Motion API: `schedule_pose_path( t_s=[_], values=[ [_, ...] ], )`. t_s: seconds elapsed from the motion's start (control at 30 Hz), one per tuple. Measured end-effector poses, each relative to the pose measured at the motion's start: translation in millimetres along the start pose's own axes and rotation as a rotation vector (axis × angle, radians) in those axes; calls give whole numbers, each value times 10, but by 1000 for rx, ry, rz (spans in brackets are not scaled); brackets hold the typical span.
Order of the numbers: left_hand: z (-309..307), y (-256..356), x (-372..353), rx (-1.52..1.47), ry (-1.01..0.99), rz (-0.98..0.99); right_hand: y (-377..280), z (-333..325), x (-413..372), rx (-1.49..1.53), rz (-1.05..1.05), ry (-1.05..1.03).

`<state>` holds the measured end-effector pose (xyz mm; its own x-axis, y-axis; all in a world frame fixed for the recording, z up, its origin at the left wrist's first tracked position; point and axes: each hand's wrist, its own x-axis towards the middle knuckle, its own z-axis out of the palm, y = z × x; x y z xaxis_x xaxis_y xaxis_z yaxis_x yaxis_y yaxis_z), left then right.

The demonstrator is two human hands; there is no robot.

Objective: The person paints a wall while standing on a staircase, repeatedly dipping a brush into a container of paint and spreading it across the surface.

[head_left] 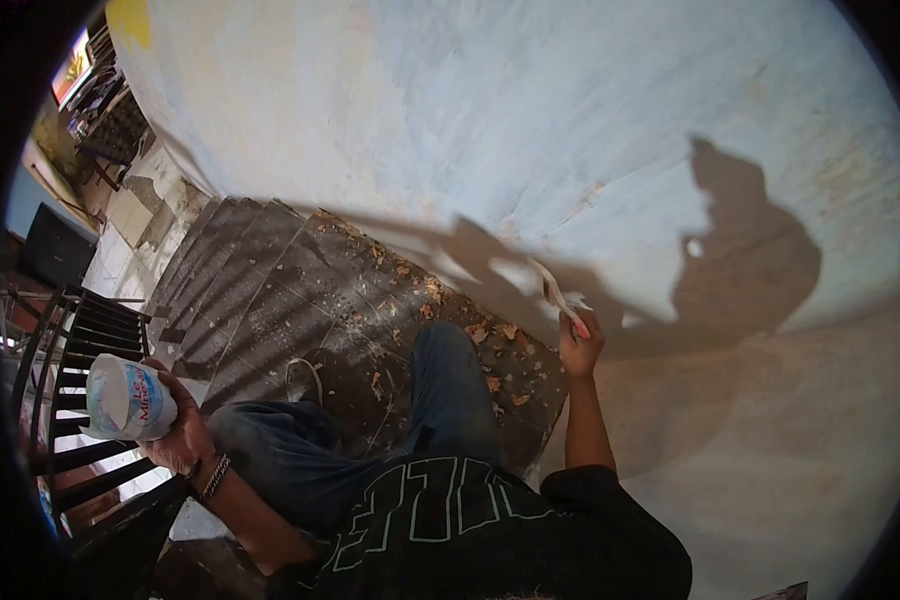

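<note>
My left hand [185, 436] is wrapped round a cut-down clear plastic water bottle [151, 402] with a blue and red label, held tilted over at the left. Whitish material coats its inside. My right hand [581, 345] is closed on a slim pale tool [553, 290] with a red part at the grip, held up close to the wall [530, 120]. Its exact kind cannot be made out. The wall surface is patchy white and pale blue, and shadows of my head, arm and tool fall across it.
Flakes and brownish chips [480, 332] lie along the wall's foot on the dark tiled floor [270, 270]. A black slatted bench [75, 370] stands close at my left. A thin curved strip [310, 375] lies by my knee. Furniture and clutter [110, 125] stand at the far left.
</note>
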<state>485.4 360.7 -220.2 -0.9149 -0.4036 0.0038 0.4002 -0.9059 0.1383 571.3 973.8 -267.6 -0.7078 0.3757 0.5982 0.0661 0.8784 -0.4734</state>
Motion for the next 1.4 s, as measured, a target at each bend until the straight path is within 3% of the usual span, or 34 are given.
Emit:
schedule_pose_path(
  t_s=[0.27,0.47,0.57,0.63,0.7,0.77,0.83,0.9,0.97,1.07,1.13,1.27,1.4],
  values=[
    [312,-416,-515,-31,-41,-204,-301,243,370,96,-105,-158],
    [19,-1072,-1093,-52,9,-412,-229,-6,267,108,-158,-45],
    [-119,-1275,-1371,-73,0,-535,25,150,-105,669,503,-46],
    [-198,-1338,-1506,4,-62,-570,-100,235,-199,931,781,-47],
    [-342,-1363,-1542,406,-127,-530,-186,324,-337,1067,947,-50],
    [-376,-1380,-1564,254,-7,-581,-243,409,-467,1076,967,-93],
    [-227,-1417,-1550,244,-11,-590,-385,422,-544,1100,994,-140],
    [-246,-1399,-1543,196,-55,-624,-447,403,-585,1204,968,-324],
    [-382,-1305,-1455,123,-153,-705,-584,358,-559,1330,784,-507],
    [-568,-1257,-1522,457,-206,-582,-953,288,-463,1435,709,-505],
    [-583,-1263,-1542,523,-210,-564,-654,493,-653,1279,736,-523],
    [-271,-1321,-1524,242,-56,-605,-656,651,-746,1090,724,-469],
    [-91,-1287,-1402,136,-16,-668,-394,1006,-979,1199,838,-424]
  ],
)
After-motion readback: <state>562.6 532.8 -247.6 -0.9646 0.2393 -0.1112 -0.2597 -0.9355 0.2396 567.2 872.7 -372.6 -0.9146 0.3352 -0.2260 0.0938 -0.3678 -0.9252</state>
